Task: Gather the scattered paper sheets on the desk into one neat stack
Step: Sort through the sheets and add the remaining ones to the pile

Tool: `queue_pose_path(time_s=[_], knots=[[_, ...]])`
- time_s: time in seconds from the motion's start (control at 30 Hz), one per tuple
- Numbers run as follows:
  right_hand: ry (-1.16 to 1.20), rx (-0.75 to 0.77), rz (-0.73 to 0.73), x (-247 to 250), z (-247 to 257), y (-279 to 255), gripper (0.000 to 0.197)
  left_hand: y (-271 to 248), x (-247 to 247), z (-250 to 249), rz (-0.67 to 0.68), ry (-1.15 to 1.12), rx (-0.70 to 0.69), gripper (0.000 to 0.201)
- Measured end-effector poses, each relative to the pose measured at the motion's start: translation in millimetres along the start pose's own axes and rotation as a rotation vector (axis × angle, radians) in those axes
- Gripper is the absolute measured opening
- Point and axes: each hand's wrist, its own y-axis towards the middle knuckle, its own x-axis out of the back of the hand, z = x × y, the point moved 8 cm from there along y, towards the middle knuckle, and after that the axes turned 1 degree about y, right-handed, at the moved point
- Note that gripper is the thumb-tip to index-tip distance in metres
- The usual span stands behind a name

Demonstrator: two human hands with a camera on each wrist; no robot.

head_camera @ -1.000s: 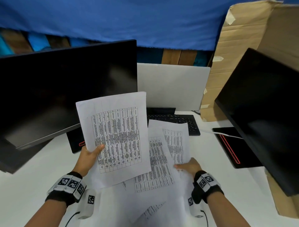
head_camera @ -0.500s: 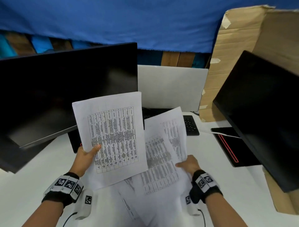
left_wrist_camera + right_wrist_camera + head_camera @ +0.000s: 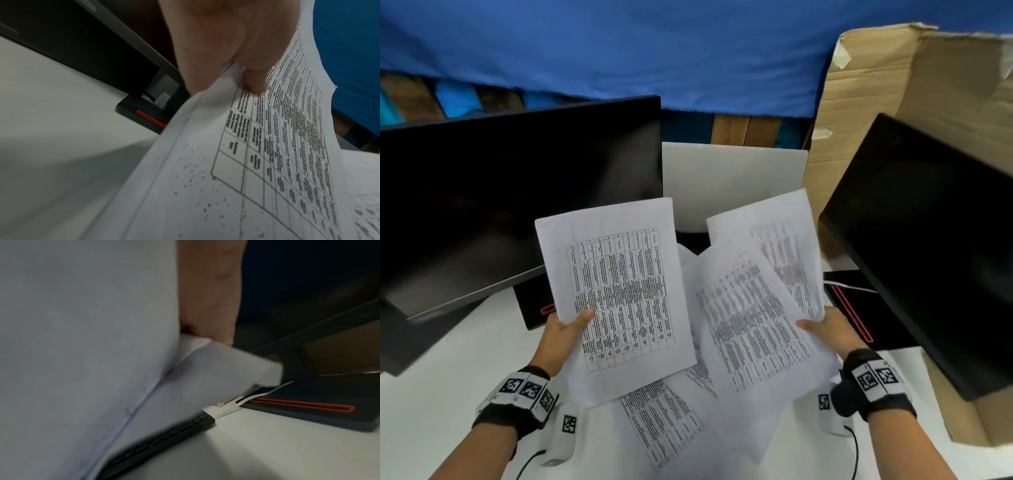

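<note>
My left hand pinches a printed table sheet by its left edge and holds it up above the desk; the thumb lies on the print in the left wrist view. My right hand grips two overlapping printed sheets at their right edge, lifted and fanned. Their blank undersides fill the right wrist view. More printed sheets lie flat on the white desk below both hands.
A black monitor stands at the left and another at the right, each on a black base with a red line. A black keyboard lies under the lifted sheets. Cardboard stands at the back right.
My right hand has picked the two sheets up off the desk and swung them up and to the right. The left hand's sheet has stayed raised.
</note>
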Motion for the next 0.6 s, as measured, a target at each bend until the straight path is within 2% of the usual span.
queue_pose_path(time_s=[0.07,0.27,0.37,0.5,0.6], knots=[[-0.056,0.009,0.004,1,1,-2,0.034,0,-3,0,0.004,-0.010,0.004,0.041],[-0.004,0.031,-0.121,31,20,-7,0.034,-4,-11,-5,0.027,-0.006,-0.012,0.038],[-0.003,0.063,-0.254,55,38,-18,0.036,-3,-12,-4,0.025,-0.008,-0.009,0.038],[0.207,0.229,-0.465,98,72,-45,0.035,-2,-15,-4,0.028,0.004,-0.007,0.037],[0.441,0.336,-0.461,115,92,-59,0.035,1,-18,-4,0.025,0.018,-0.016,0.039]])
